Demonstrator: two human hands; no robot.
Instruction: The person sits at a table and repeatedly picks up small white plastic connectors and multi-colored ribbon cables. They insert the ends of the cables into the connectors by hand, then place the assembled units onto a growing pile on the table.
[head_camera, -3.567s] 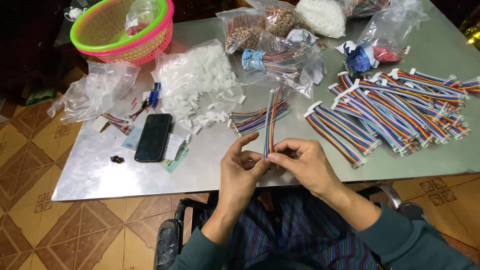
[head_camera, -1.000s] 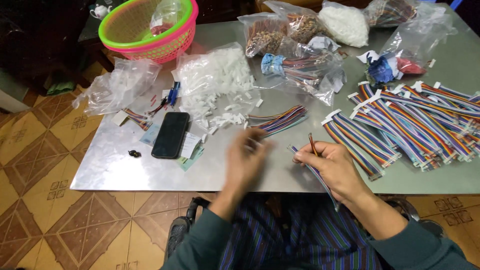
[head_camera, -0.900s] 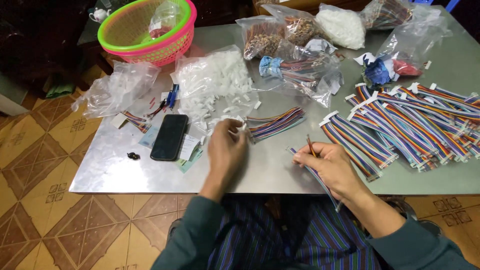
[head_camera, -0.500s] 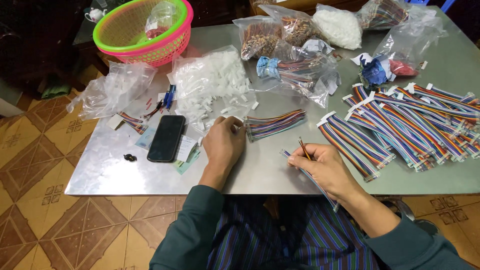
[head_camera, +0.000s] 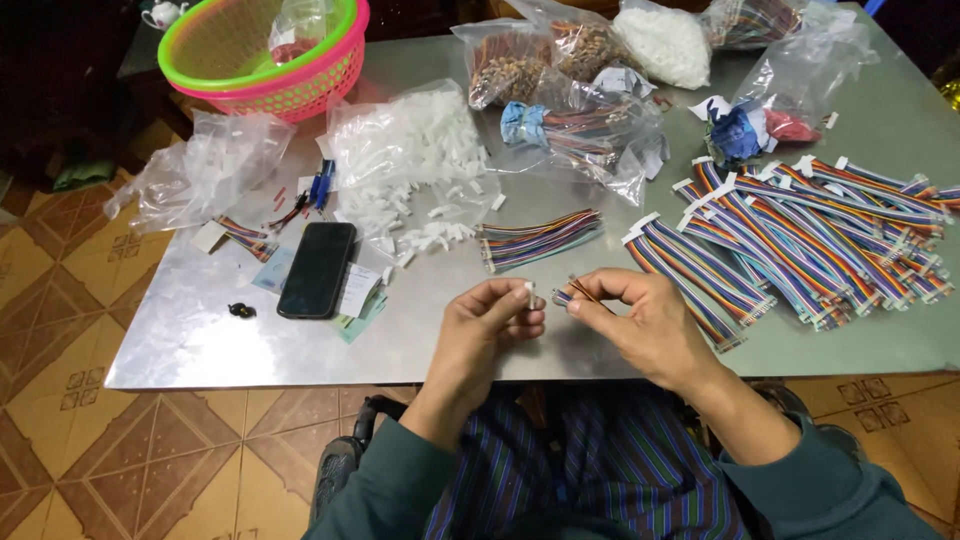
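Note:
My left hand (head_camera: 490, 325) pinches a small white plastic connector (head_camera: 529, 291) between thumb and fingertips, just above the near edge of the metal table (head_camera: 200, 340). My right hand (head_camera: 645, 320) holds the end of a multicoloured ribbon cable (head_camera: 572, 293), its tip almost touching the connector. A loose bundle of the same cables (head_camera: 540, 238) lies just beyond my hands. A spill of white connectors (head_camera: 420, 165) on a clear bag lies farther left.
A black phone (head_camera: 317, 268) rests left of my hands beside paper slips. A big pile of finished rainbow cables (head_camera: 800, 225) fills the right side. Bags of parts (head_camera: 560, 60) line the far edge, with a pink and green basket (head_camera: 265, 50) at far left.
My left hand reached out to the white connectors, took one and came back toward me. My right hand brought the cable end up to meet it.

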